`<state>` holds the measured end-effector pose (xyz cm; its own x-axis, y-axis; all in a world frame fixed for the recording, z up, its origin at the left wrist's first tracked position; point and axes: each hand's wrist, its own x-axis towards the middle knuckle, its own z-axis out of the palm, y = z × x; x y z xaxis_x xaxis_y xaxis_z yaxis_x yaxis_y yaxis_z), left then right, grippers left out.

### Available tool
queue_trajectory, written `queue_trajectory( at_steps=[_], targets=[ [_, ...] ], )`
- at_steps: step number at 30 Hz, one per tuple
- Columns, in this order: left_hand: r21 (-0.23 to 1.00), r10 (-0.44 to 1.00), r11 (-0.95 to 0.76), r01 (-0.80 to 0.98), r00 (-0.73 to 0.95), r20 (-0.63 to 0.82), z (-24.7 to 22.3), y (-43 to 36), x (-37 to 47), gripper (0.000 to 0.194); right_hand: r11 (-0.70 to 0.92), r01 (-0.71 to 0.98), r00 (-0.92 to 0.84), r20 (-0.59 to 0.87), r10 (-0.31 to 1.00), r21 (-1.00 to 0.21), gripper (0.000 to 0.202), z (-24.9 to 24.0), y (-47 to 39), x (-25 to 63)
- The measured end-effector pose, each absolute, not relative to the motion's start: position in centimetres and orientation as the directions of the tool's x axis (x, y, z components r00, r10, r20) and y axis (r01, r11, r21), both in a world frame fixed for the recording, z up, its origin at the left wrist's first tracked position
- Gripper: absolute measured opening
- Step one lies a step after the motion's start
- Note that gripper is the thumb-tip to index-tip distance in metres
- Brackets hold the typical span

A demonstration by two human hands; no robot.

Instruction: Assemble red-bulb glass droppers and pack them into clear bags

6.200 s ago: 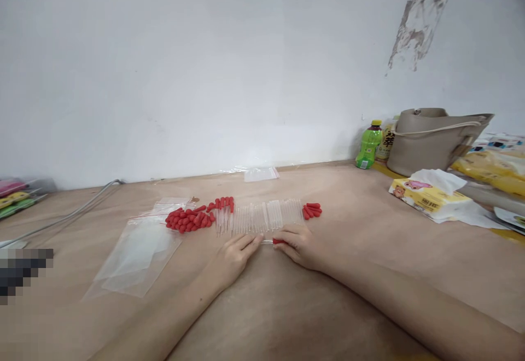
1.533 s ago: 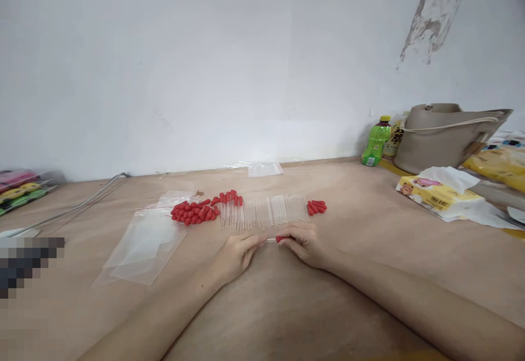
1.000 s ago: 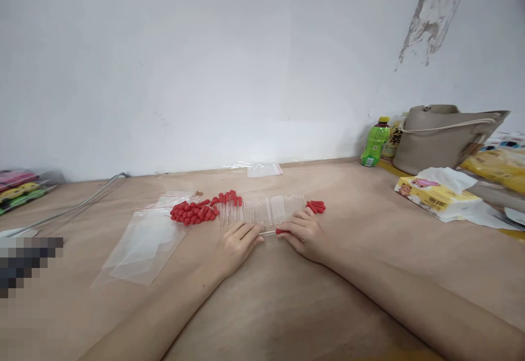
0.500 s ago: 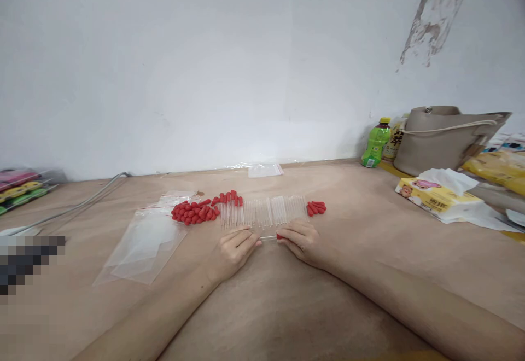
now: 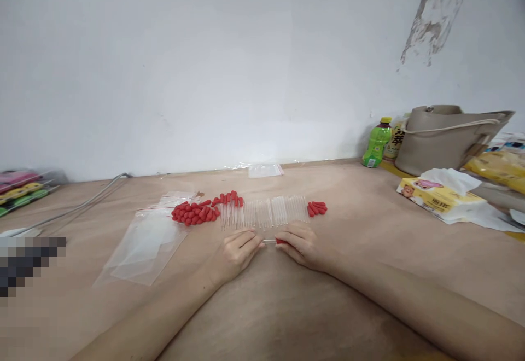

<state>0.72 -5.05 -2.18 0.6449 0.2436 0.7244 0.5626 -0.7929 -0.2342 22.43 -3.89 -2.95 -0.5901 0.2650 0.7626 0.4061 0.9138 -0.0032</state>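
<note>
My left hand [image 5: 240, 249] is closed around a thin clear dropper tube [image 5: 269, 242], pinching it between thumb and fingers. Facing it, my right hand [image 5: 299, 245] grips a red rubber bulb [image 5: 281, 241] that meets the tube's right end; how far it sits on the tube is hidden by the fingers. Just beyond both hands lies a row of clear dropper tubes [image 5: 279, 210] side by side. Red bulbs [image 5: 234, 199] cap several tubes at the row's left end. A heap of loose red bulbs [image 5: 194, 213] lies left of it, and a few red bulbs [image 5: 317, 208] lie to its right.
Flat clear zip bags [image 5: 141, 246] spread to the left, and a small zip bag [image 5: 264, 171] lies by the wall. A grey cable [image 5: 88, 201] crosses the left. On the right stand a green bottle [image 5: 377, 143], a grey bag [image 5: 438, 139] and a yellow tissue pack [image 5: 437, 197].
Both hands have come slightly nearer to me and closer together, with less of the tube showing between them. The view has shifted a little.
</note>
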Motion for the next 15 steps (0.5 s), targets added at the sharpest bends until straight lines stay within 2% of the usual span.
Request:
queue_trajectory(
  at_steps=[4, 7, 11, 15],
  targets=[
    [-0.194, 0.304, -0.778, 0.598, 0.628, 0.716, -1.8, -5.1, 0.8, 0.011, 0.906, 0.421, -0.612, 0.748, 0.256, 0.035, 0.013, -2.2, -4.0, 22.6],
    [-0.167, 0.335, -0.74, 0.652, 0.573, 0.748, -1.6, -4.9, 0.2, 0.019, 0.867, 0.498, -0.539, 0.784, 0.308, 0.001, 0.02, -1.6, -3.3, 23.7],
    [-0.072, 0.419, -0.654, 0.753, 0.44, 0.794, -1.3, -4.2, -0.9, 0.036, 0.696, 0.7, -0.244, 0.86, 0.448, -0.164, 0.018, -1.8, -1.1, 27.2],
    [-0.036, 0.429, -0.6, 0.799, 0.359, 0.829, -0.9, -3.0, -1.4, 0.035, 0.43, 0.825, 0.072, 0.824, 0.562, -0.365, 0.025, -2.7, 1.7, 31.2]
  ],
)
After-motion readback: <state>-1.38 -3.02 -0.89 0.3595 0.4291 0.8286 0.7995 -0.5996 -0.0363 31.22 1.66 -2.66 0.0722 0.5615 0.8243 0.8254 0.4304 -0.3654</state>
